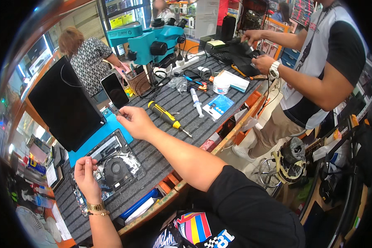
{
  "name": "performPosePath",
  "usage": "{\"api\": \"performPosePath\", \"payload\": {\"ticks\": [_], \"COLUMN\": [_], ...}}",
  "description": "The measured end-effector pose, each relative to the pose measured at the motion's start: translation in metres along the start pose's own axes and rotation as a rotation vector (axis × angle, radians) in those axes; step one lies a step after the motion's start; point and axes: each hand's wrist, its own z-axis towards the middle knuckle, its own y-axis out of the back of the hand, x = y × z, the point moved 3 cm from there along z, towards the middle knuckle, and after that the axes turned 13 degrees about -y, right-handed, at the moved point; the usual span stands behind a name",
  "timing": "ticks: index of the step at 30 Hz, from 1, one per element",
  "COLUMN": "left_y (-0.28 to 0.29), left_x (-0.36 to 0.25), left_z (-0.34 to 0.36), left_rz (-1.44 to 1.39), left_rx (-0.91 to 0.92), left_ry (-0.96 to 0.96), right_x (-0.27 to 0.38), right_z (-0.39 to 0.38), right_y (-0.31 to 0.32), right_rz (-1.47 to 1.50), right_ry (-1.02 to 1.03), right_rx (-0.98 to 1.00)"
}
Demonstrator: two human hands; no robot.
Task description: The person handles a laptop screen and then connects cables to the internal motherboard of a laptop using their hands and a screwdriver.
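Note:
An opened laptop base [120, 170] lies on the ridged grey mat [194, 155], its round black fan and circuit boards bare. Over its left part hovers my left hand [86, 173], with the fingers curled together; anything between them is too small to see. My right hand [136, 122] is closed in a pinch beyond the laptop base, beside a small blue circuit board [107, 111]. What its fingertips grip cannot be made out. A large dark panel [66, 103] leans upright behind, by a bright blue mat [84, 149]. A yellow-and-black screwdriver [165, 115] lies right of my right hand.
A teal microscope [153, 41] stands at the back, near a phone [115, 90] and a wicker basket [140, 84]. A syringe [196, 103], white tub [221, 86] and blue packet [219, 107] lie to the right. A co-worker [318, 62] handles a device at the far right.

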Motion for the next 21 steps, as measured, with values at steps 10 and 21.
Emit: {"api": "performPosePath", "payload": {"ticks": [10, 21], "left_y": [-0.068, -0.111], "left_x": [-0.053, 0.047], "left_z": [0.076, 0.131], "left_rz": [0.561, 0.845], "left_rx": [0.415, 0.484], "left_ry": [-0.281, -0.272], "right_x": [-0.038, -0.049], "right_z": [0.025, 0.029], "right_y": [0.03, 0.028], "right_rz": [0.085, 0.297], "right_ry": [-0.094, -0.388], "right_rx": [-0.224, -0.163]}}
